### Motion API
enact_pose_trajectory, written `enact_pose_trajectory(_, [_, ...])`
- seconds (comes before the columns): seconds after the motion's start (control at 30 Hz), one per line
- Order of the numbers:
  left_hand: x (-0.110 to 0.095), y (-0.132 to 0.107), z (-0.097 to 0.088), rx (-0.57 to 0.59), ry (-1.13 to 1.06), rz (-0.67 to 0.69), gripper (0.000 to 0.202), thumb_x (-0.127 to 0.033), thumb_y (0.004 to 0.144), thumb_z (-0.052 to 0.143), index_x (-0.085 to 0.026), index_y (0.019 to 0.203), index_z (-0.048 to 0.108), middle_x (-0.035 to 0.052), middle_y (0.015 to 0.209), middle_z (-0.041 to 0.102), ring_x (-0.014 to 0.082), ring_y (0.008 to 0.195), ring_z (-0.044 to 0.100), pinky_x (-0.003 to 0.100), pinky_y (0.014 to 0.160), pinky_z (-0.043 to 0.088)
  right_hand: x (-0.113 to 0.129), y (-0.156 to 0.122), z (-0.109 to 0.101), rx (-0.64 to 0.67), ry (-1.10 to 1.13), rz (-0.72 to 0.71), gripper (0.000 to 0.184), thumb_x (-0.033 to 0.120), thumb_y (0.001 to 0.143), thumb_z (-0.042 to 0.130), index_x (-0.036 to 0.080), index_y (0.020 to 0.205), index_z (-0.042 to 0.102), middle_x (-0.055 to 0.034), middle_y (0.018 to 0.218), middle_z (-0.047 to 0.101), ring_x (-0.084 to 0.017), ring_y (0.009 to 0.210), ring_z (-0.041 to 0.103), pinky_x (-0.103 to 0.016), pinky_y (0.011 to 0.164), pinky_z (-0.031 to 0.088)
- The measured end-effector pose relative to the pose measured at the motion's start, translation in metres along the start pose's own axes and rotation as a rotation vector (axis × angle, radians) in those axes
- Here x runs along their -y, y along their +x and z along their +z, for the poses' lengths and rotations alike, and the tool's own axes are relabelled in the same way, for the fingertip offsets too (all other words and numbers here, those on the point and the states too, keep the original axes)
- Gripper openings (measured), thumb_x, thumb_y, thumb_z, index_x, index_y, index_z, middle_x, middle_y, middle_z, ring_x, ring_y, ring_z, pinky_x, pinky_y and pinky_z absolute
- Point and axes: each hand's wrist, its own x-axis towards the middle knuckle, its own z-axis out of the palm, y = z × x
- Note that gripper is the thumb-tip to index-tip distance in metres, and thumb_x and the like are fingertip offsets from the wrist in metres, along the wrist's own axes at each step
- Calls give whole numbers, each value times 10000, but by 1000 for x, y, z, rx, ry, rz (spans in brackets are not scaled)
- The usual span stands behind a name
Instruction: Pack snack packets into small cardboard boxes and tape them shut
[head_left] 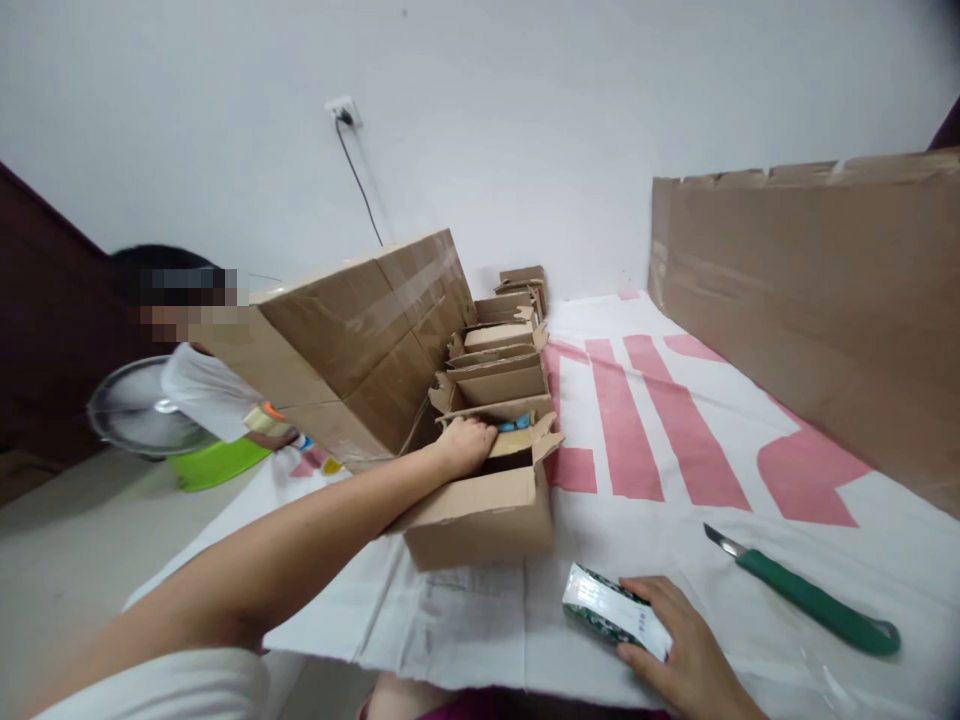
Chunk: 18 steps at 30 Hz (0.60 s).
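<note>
My left hand (466, 444) reaches forward into an open small cardboard box (487, 505), fingers curled over its far edge next to a blue item (516, 424); whether it grips anything is hidden. My right hand (686, 650) lies near the front edge, fingers wrapped on a small green-and-white packet (611, 612) resting on the white sheet.
A row of several open small cartons (501, 360) runs back toward the wall beside a large taped carton (360, 340). A green-handled utility knife (806, 596) lies at right. A tall cardboard panel (810, 310) stands along the right. Another person (202, 385), a fan (139, 410) and a green basin (221, 462) are at left.
</note>
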Motion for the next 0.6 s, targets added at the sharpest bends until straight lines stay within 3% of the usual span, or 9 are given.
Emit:
enact_pose_trajectory(0.13, [-10,6,-12,-160,117,-65,353,-146,899,300,-93,1075,601,255,1125,583,366,1155,472,536,975,318,1,0,-1,-1,1,2,498,508,783,650,196,1171,645,-141,1130,665,-304,1034,629,-440,884,524])
enact_pose_trajectory(0.23, [-15,3,-6,-211,141,-95,310,-153,865,388,-90,1108,570,269,1190,541,391,1171,447,550,948,332,4,1,-2,5,5,10,498,509,784,644,202,1176,644,-138,1129,664,-304,1037,626,-442,888,519])
enact_pose_trajectory(0.33, [-11,-2,-3,-193,117,-72,396,-196,734,595,-118,1120,562,228,1217,555,386,1143,487,512,932,381,7,2,-3,11,15,29,502,515,783,642,201,1175,647,-139,1126,663,-307,1043,620,-447,898,509])
enact_pose_trajectory(0.43, [3,-4,-16,-166,40,-13,591,-258,663,695,-197,1220,506,109,1251,592,289,1100,567,382,918,445,9,2,-4,9,21,49,509,516,773,650,192,1167,650,-143,1128,659,-307,1048,614,-449,906,503])
enact_pose_trajectory(0.5, [12,-4,-32,-190,-15,-23,639,-316,706,685,-228,1288,436,58,1233,620,229,1060,606,315,881,474,10,3,-4,10,16,58,516,514,769,654,181,1162,651,-149,1126,658,-307,1049,613,-452,911,500])
enact_pose_trajectory(0.6, [16,-6,-54,-297,-41,-119,447,-333,831,560,-192,1243,458,89,1168,646,245,1065,606,349,893,472,10,3,-4,6,13,58,521,517,761,657,173,1153,654,-153,1119,661,-309,1045,614,-457,912,499])
